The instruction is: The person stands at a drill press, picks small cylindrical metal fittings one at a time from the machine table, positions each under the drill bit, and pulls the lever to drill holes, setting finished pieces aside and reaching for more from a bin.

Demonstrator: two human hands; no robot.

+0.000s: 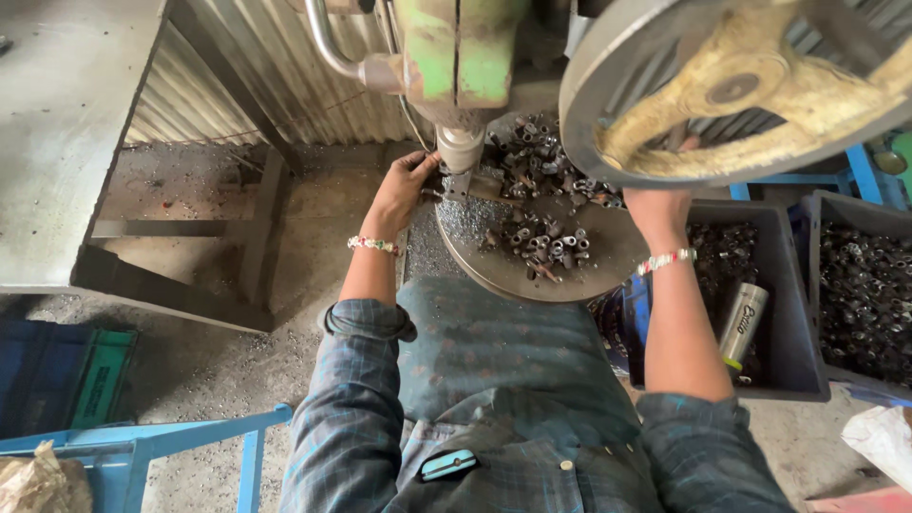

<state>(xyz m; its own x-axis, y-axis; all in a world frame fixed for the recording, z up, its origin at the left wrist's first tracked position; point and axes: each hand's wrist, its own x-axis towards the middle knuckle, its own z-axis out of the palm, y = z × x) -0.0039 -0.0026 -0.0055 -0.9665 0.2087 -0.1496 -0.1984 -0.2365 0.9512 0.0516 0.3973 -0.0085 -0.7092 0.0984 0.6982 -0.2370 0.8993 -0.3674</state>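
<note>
Left hand [404, 180] touches small part [432, 193] under press ram [460, 147].

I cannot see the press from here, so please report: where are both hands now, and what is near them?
Left hand at the press ram, fingers on a small part. Right hand mostly hidden behind flywheel. Loose metal parts crowd the round table.
</note>
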